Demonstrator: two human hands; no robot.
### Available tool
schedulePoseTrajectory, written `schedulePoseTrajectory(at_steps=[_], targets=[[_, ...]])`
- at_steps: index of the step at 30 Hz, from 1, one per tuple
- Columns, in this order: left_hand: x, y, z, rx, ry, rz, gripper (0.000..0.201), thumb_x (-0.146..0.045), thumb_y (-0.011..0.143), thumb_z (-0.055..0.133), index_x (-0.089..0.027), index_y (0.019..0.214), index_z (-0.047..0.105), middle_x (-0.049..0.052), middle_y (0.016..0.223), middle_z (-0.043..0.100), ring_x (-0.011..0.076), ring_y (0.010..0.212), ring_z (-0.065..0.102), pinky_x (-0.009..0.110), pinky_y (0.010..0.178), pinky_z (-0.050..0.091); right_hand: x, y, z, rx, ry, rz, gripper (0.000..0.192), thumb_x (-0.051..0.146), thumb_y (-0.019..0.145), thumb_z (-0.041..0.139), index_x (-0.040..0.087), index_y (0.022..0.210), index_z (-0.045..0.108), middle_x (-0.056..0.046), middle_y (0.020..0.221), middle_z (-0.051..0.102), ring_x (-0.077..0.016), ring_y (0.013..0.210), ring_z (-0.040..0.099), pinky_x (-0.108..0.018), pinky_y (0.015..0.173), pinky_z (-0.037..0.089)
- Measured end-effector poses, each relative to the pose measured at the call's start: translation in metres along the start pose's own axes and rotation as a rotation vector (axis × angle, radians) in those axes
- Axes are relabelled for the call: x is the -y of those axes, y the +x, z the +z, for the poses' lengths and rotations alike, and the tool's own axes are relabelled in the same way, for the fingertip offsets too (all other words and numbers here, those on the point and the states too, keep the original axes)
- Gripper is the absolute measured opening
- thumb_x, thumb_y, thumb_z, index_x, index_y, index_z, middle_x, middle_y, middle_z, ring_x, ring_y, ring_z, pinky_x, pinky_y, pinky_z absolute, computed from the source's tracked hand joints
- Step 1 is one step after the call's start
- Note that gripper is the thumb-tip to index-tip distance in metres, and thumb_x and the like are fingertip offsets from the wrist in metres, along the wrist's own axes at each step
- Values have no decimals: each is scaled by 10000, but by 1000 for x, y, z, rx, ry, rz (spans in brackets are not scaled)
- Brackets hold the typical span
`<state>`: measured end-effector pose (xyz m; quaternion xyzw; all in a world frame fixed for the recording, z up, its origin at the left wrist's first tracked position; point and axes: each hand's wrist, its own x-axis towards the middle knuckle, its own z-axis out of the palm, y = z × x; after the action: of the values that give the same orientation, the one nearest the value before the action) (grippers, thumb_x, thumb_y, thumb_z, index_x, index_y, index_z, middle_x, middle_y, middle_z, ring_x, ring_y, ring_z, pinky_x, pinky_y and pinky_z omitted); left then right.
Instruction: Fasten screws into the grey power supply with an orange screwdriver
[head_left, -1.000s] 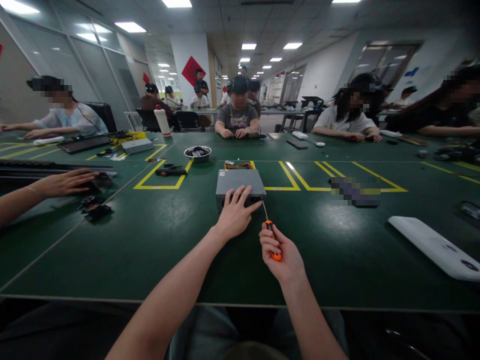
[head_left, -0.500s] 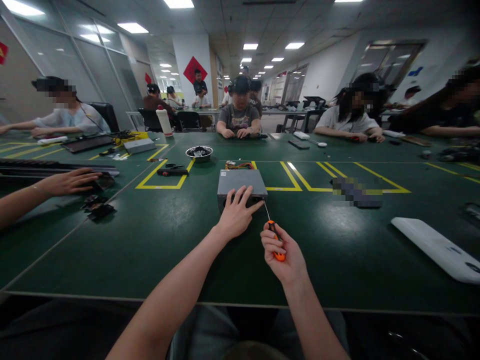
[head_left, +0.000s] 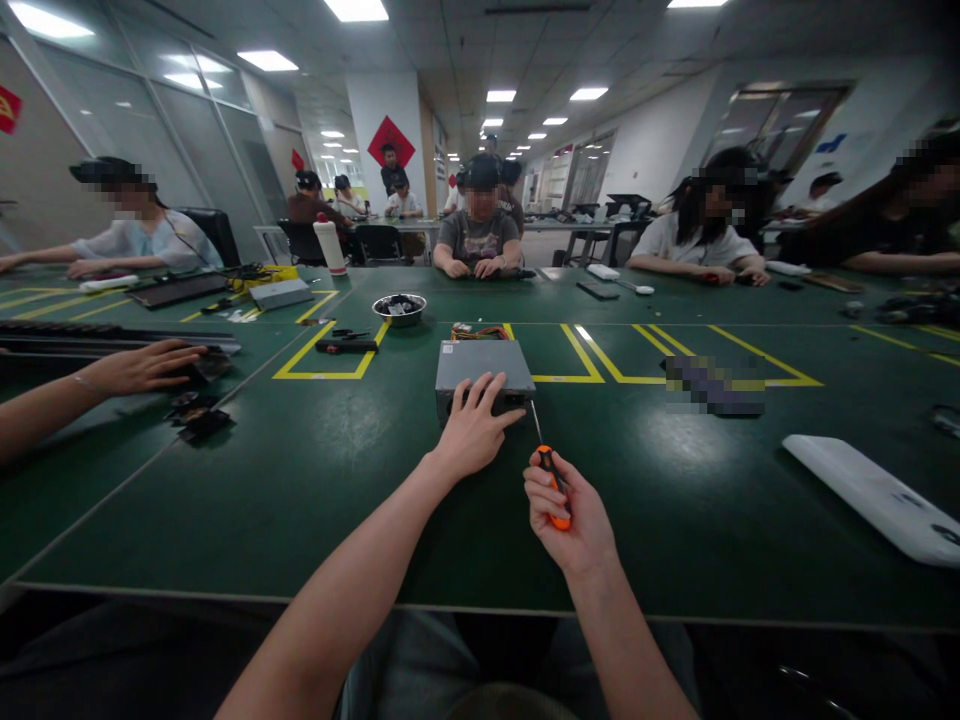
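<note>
A grey computer power supply (head_left: 486, 362) lies on the green table in front of me, with coloured cables (head_left: 480, 333) coming out of its far side. My left hand (head_left: 474, 430) rests on its near top edge and front face, fingers spread. In my right hand (head_left: 571, 510) is a screwdriver (head_left: 553, 485) with an orange and black handle, gripped between thumb and curled fingers. Its thin shaft points up and away from me, the tip at the right end of the power supply's near face. Whether the tip touches a screw I cannot tell.
A metal bowl (head_left: 400, 309) of small dark parts stands beyond, left of the power supply. Black tools (head_left: 346, 343) lie inside yellow tape. A co-worker's hand (head_left: 142, 368) is at the left by dark parts (head_left: 196, 415). A white case (head_left: 874, 495) lies right.
My right hand and the screwdriver have shifted slightly down towards me and to the right. My left hand stays on the power supply, its thumb a little further left.
</note>
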<state>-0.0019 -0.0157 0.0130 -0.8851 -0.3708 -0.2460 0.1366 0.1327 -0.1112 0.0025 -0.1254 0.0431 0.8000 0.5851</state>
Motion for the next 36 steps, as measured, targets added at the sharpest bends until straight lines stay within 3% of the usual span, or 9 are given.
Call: schedulePoseTrajectory(at_steps=[6,14,29,36], targets=[[1,0,3,4,-20,-20,266,-172,747,539,-280,975,622,45,1418,278,272,1303,224,497,1046,169,0,2,-2,5,-41,-4,225,235,909,305,118,851,489,52,546,400,-13,360,340,-86,284,280],[-2,1,2,-21,-15,-62,172,-165,770,482,-223,896,583,46,1395,342,247,1290,266,469,1049,198,-2,1,0,-35,-103,-47,232,222,899,320,112,816,507,45,535,412,-10,346,331,-92,280,272],[-1,3,3,-75,-114,-133,257,-120,771,430,-204,1007,489,15,1336,437,190,1245,341,387,1049,224,-5,3,-1,-21,-216,-31,253,223,885,361,82,778,543,34,529,423,-8,351,323,-94,281,253],[2,3,10,-123,-95,-138,504,-98,796,382,-168,1293,335,57,1284,489,169,1225,377,358,1040,243,-5,5,-4,-12,-238,-7,224,221,867,387,96,773,547,40,525,423,-9,347,305,-93,275,247]])
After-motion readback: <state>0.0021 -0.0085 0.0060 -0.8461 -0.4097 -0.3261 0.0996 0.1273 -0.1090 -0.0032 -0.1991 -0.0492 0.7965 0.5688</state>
